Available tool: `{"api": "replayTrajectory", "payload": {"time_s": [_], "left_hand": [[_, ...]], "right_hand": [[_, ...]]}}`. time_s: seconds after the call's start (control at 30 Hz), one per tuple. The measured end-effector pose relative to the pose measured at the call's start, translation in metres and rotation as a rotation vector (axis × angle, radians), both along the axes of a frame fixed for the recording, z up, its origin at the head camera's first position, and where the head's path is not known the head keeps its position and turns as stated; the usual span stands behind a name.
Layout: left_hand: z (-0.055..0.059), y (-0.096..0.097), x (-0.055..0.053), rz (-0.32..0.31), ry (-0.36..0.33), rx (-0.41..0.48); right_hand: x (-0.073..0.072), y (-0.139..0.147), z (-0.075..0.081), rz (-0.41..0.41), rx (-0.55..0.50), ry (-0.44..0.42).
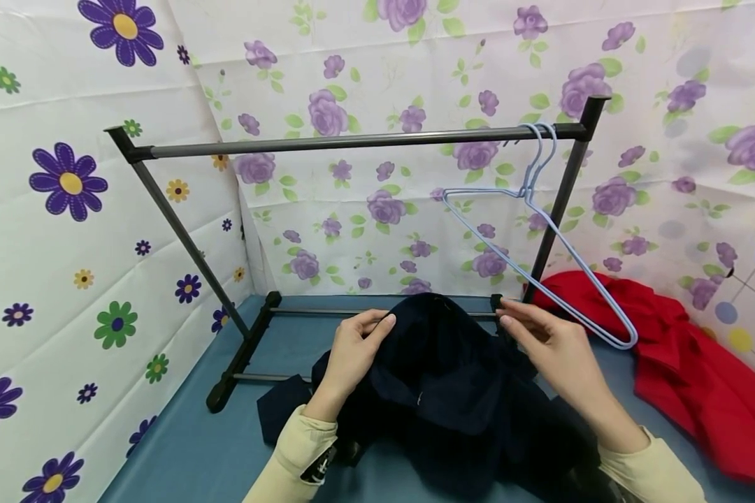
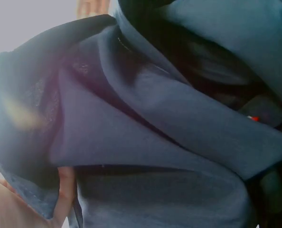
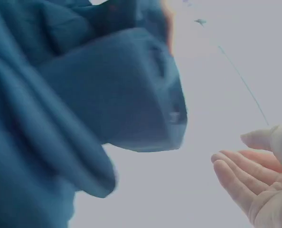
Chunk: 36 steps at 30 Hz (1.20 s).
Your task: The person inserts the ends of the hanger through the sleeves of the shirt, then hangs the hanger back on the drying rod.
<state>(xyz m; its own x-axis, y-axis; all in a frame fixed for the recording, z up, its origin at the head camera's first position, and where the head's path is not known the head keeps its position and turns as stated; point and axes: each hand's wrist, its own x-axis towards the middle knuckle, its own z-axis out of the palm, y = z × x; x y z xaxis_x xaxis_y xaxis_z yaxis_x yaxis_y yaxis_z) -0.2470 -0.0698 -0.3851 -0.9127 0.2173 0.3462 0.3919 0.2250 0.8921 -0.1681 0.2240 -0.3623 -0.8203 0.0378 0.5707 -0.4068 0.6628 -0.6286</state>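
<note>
A dark navy shirt (image 1: 440, 377) hangs bunched below my left hand (image 1: 355, 349), which pinches its upper left edge between thumb and fingers. In the left wrist view, a finger (image 2: 66, 194) shows beside the folded cloth. My right hand (image 1: 556, 349) is beside the shirt's right side, its fingers extended. Nothing lies between those fingers in the right wrist view, where the hand (image 3: 259, 185) is apart from the shirt's cuff-like end (image 3: 126, 95). Light blue hangers (image 1: 525, 190) hang from the rack above my right hand. Folds hide much of the shirt's shape.
A dark metal clothes rack (image 1: 352, 143) stands behind the shirt on a blue-covered surface (image 1: 182, 433). Red cloth (image 1: 660, 342) lies heaped at the right. Flower-printed sheets (image 1: 384, 77) enclose the back and left.
</note>
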Motion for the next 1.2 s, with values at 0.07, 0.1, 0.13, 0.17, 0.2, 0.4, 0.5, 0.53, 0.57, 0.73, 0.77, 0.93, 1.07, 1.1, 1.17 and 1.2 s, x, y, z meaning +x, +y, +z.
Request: {"api": "replayTrajectory", "payload": {"time_s": [0.07, 0.1, 0.13, 0.17, 0.2, 0.4, 0.5, 0.53, 0.57, 0.73, 0.77, 0.93, 1.07, 1.1, 1.17, 1.2], "left_hand": [[0.008, 0.000, 0.006, -0.006, -0.005, 0.004], [0.012, 0.000, 0.010, -0.010, -0.007, 0.006], [0.017, 0.000, 0.013, -0.013, -0.008, 0.008], [0.021, 0.000, 0.017, -0.016, -0.004, 0.012], [0.024, 0.001, 0.019, -0.017, 0.000, 0.017], [0.028, 0.001, 0.023, -0.004, 0.013, 0.036], [0.028, 0.000, 0.022, -0.003, 0.003, 0.036], [0.028, 0.000, 0.021, -0.003, 0.000, 0.034], [0.028, 0.000, 0.021, -0.003, -0.003, 0.033], [0.027, -0.001, 0.020, -0.004, -0.006, 0.028], [0.026, -0.001, 0.020, -0.007, -0.010, 0.029], [0.026, -0.002, 0.020, -0.027, -0.029, 0.033], [0.025, -0.002, 0.020, -0.038, -0.033, 0.034], [0.025, -0.002, 0.020, -0.039, -0.033, 0.035], [0.026, -0.002, 0.021, -0.041, -0.033, 0.037], [0.026, -0.002, 0.021, -0.040, -0.031, 0.037]], "right_hand": [[0.006, 0.000, 0.013, -0.006, -0.013, 0.056], [0.009, 0.000, 0.020, -0.009, -0.018, 0.083], [0.012, 0.000, 0.027, -0.008, -0.028, 0.108], [0.014, 0.001, 0.033, -0.004, -0.036, 0.139], [0.016, 0.002, 0.040, -0.006, -0.042, 0.170], [0.020, 0.014, 0.076, -0.085, 0.018, 0.390], [0.016, 0.024, 0.086, -0.136, 0.052, 0.446], [0.014, 0.027, 0.088, -0.149, 0.053, 0.453], [0.012, 0.030, 0.089, -0.165, 0.055, 0.459], [0.003, 0.040, 0.086, -0.195, 0.033, 0.470], [0.001, 0.041, 0.085, -0.198, 0.032, 0.466], [-0.005, 0.047, 0.077, -0.205, 0.035, 0.424], [-0.008, 0.049, 0.073, -0.209, 0.052, 0.384], [-0.009, 0.049, 0.073, -0.212, 0.060, 0.376], [-0.010, 0.050, 0.072, -0.215, 0.082, 0.360], [-0.010, 0.051, 0.072, -0.216, 0.095, 0.350]]}}
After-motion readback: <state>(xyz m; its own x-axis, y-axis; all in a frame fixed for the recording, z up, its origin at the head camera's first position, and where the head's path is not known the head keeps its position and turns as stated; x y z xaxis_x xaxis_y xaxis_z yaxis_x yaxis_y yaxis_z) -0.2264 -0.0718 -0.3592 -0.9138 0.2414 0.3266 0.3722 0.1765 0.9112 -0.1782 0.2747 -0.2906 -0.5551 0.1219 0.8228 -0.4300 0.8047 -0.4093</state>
